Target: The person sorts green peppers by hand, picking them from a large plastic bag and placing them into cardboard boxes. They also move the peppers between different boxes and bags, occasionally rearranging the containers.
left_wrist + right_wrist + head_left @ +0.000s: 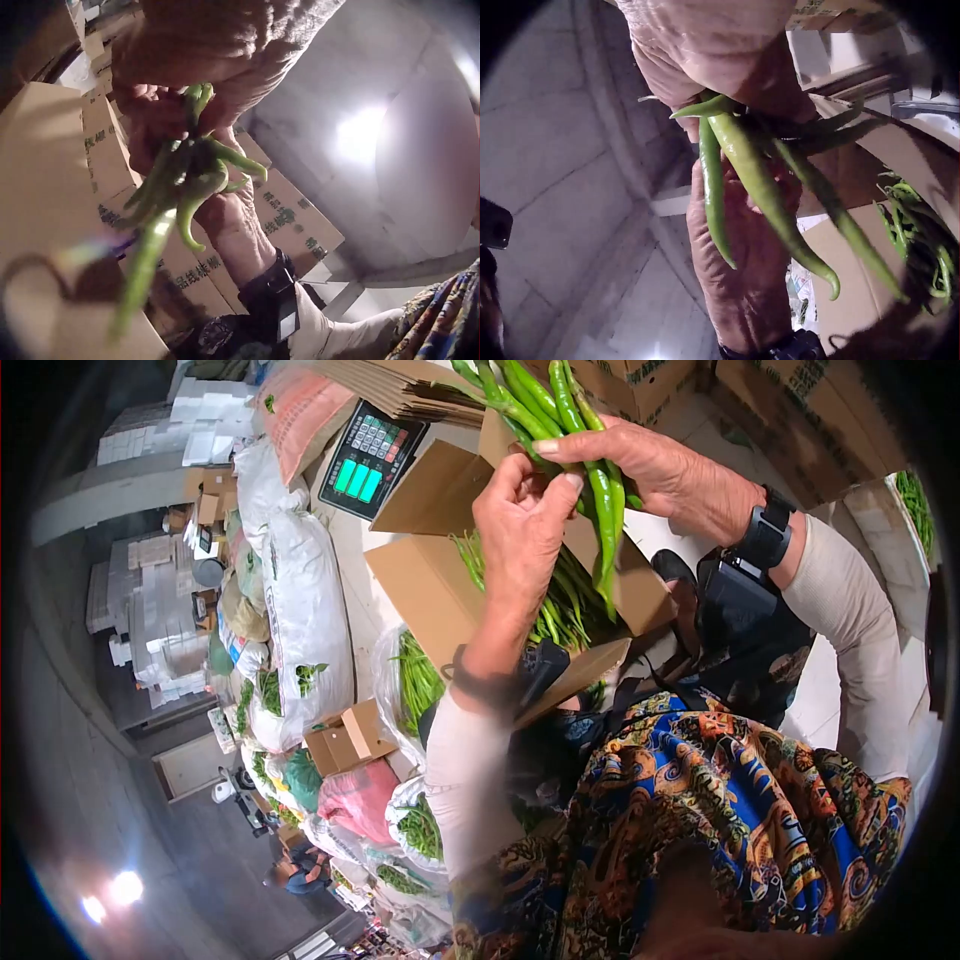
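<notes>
Long green peppers point(603, 510) are bunched between both hands above an open cardboard box point(425, 585). The right hand point(665, 465) grips the bunch, its thumb laid across the peppers. Close against it, the left hand point(525, 525) has curled fingers and pinches at the bunch with thumb and fingertips. In the left wrist view the peppers point(202, 180) point several ways out of the right hand's grip. From the right hand point(712, 45) in the right wrist view, peppers point(765, 187) hang down in front of the left hand point(742, 277). More peppers point(565, 600) lie in the box.
A scale with a lit display point(370, 460) stands beyond the box, near stacked flat cardboard point(410, 385). White sacks point(305, 610) line the left side. A bag of green peppers point(418, 685) sits beside the box; printed cartons point(810, 420) stand at the upper right.
</notes>
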A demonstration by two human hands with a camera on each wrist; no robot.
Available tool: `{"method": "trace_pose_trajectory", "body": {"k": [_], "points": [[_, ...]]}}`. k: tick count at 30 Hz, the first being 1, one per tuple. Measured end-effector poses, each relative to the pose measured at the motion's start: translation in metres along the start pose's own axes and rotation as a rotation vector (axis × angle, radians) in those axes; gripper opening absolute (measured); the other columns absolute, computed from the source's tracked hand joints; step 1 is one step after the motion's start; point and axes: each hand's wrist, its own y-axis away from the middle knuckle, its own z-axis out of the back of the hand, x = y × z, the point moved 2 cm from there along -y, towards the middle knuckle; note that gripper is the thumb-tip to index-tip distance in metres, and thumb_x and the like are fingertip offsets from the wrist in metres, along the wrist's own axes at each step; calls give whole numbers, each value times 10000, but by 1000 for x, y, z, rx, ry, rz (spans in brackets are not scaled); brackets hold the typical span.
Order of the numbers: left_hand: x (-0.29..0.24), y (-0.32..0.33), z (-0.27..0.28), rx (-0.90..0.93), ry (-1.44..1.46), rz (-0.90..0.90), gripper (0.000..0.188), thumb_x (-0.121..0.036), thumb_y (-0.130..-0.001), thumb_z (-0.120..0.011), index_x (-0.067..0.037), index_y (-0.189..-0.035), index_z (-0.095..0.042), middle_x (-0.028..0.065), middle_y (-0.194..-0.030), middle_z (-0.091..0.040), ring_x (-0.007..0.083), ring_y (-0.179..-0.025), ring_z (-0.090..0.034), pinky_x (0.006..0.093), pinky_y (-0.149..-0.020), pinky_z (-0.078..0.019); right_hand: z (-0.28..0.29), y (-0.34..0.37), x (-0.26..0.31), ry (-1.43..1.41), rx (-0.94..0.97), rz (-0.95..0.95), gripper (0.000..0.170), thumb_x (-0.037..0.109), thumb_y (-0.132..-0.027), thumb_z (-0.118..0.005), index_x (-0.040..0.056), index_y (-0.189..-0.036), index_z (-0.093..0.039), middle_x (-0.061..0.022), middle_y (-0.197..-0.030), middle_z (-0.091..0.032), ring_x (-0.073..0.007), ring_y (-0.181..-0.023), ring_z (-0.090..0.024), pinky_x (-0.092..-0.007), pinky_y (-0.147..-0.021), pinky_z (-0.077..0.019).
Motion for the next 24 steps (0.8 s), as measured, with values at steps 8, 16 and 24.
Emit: {"method": "trace_pose_trajectory", "body": {"k": [8, 16, 24], "points": [[2, -4, 7, -141, -49, 36, 150, -94, -815, -677, 9, -869, -582, 8, -716, -577, 53, -594, -505, 196, -528, -409, -4, 2, 4, 95, -105, -77, 277, 138, -828, -691, 23, -1064, -603, -55, -934, -645, -116, -799, -632, -247, -712, -535], [0, 2, 76, -112, 225, 108, 227, -151, -877, -602, 27, -1017, -587, 69, -806, -597, 86, -593, -494, 212, -517, -384, 19, 8, 27, -59, -106, -79, 268, 18, -834, -586, -78, -1076, -521, -160, -963, -650, -98, -681, -640, -211, -610, -579], [39, 17, 116, -135, -5, 361, 165, -147, -823, -701, -53, -920, -606, -28, -719, -559, 50, -528, -472, 176, -473, -374, 0, 13, 35, -162, -29, -201, 115, 80, -913, -580, -31, -922, -609, -60, -778, -630, -103, -619, -604, -212, -552, -549]]}}
